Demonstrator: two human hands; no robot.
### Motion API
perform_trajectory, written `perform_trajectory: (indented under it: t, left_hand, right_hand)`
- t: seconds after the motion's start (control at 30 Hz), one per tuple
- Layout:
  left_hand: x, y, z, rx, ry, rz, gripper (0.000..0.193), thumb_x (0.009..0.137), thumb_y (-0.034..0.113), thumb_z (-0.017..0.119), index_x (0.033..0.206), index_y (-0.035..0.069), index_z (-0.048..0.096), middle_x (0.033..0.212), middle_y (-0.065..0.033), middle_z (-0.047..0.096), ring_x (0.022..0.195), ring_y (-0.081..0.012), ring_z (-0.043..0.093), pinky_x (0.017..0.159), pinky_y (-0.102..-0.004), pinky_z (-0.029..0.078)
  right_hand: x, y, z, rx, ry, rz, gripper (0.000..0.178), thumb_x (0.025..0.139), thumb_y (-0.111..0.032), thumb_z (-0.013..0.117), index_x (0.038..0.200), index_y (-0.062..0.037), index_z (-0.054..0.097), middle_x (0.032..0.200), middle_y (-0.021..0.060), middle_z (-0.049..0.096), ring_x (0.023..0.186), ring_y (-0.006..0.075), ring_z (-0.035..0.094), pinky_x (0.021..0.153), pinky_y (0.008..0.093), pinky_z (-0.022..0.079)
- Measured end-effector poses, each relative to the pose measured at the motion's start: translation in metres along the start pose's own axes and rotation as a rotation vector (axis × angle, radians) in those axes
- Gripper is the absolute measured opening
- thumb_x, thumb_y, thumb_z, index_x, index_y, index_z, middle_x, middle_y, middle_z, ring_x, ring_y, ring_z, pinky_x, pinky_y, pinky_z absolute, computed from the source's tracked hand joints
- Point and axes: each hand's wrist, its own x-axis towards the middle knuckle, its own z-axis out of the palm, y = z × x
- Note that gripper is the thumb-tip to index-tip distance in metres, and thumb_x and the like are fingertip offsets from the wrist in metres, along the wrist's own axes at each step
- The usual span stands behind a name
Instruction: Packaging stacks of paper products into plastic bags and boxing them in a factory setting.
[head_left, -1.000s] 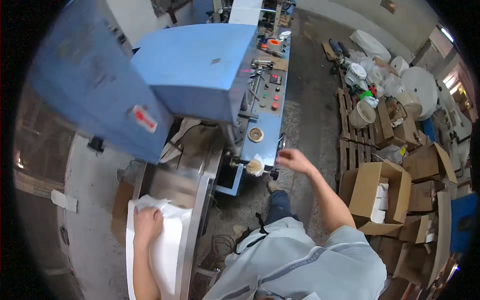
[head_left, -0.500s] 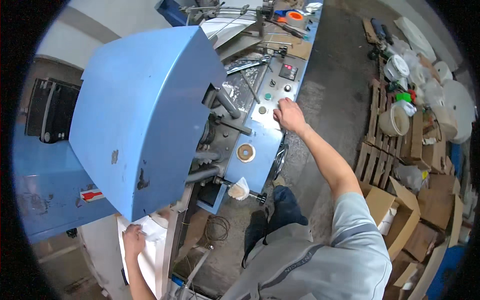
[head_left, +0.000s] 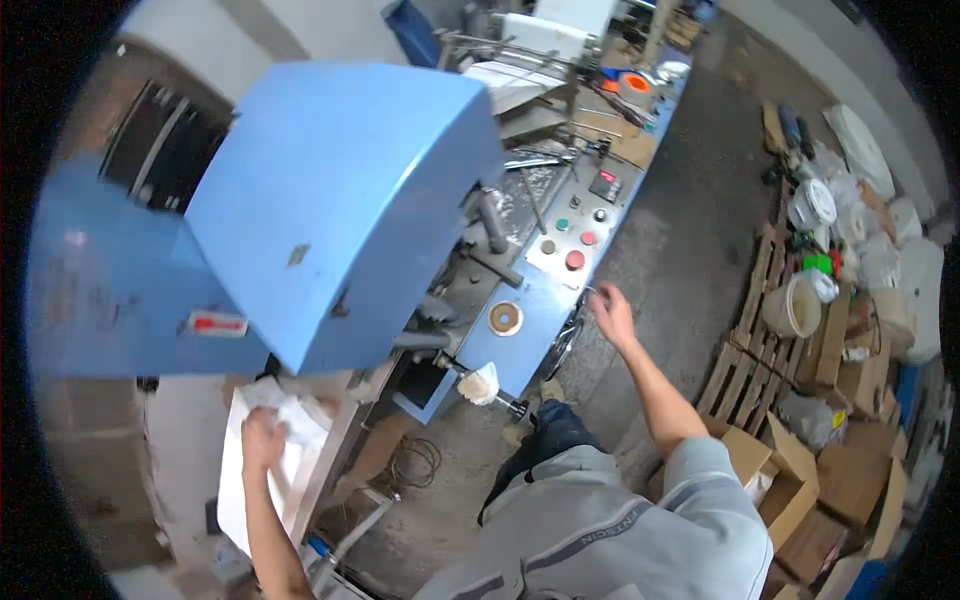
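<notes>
My left hand (head_left: 263, 440) is over a white tray-like surface (head_left: 238, 480) at the lower left, against crumpled white paper (head_left: 303, 425) below the blue machine cover. Its fingers are blurred, so their grip is unclear. Off the near edge of the control panel (head_left: 572, 232), my right hand (head_left: 611, 315) hangs in the air with loosely spread fingers and nothing in them. The red button (head_left: 575, 260) and a green button (head_left: 562, 225) show on the panel.
The large blue machine cover (head_left: 340, 190) fills the left-centre. A brown tape roll (head_left: 505, 319) lies on the blue ledge, near a black knob (head_left: 517, 409) on a rod. To the right are wooden pallets (head_left: 745, 370), buckets (head_left: 792, 304) and cardboard boxes (head_left: 845, 480).
My right hand has come off the control panel and moved toward me, uncovering the red buttons. My left hand stays by the white paper. The whole view has shifted.
</notes>
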Motion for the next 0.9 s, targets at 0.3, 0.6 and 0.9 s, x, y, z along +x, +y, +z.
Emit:
perform_trajectory:
  t: [0.3, 0.6, 0.9]
  left_hand:
    - [0.028, 0.001, 0.015, 0.136, 0.076, 0.121, 0.030, 0.075, 0.023, 0.064, 0.098, 0.004, 0.070, 0.112, -0.0178, 0.064, 0.120, -0.0341, 0.053, 0.102, -0.0500, 0.041]
    - [-0.028, -0.020, 0.011, 0.008, 0.150, 0.029, 0.031, 0.078, 0.021, 0.063, 0.103, 0.002, 0.068, 0.116, -0.0191, 0.064, 0.123, -0.0351, 0.052, 0.104, -0.0500, 0.040]
    - [-0.027, -0.026, 0.020, -0.039, 0.230, -0.013, 0.048, 0.082, 0.023, 0.063, 0.124, 0.002, 0.057, 0.128, -0.0214, 0.058, 0.128, -0.0340, 0.048, 0.109, -0.0535, 0.033]
  right_hand:
    - [-0.170, 0.218, -0.027, 0.083, -0.332, 0.372, 0.017, 0.092, -0.021, 0.064, 0.084, -0.0059, 0.062, 0.064, 0.0002, 0.055, 0.053, 0.0099, 0.051, 0.045, 0.0274, 0.039]
    - [-0.243, 0.163, -0.032, 0.048, -0.560, 0.830, 0.016, 0.090, -0.022, 0.067, 0.093, -0.0057, 0.066, 0.070, 0.0028, 0.062, 0.058, 0.0141, 0.057, 0.047, 0.0306, 0.043]
    - [-0.246, 0.105, 0.002, 0.043, -0.586, 0.614, 0.022, 0.092, -0.026, 0.066, 0.100, -0.0050, 0.063, 0.082, 0.0034, 0.065, 0.071, 0.0158, 0.064, 0.061, 0.0314, 0.051]
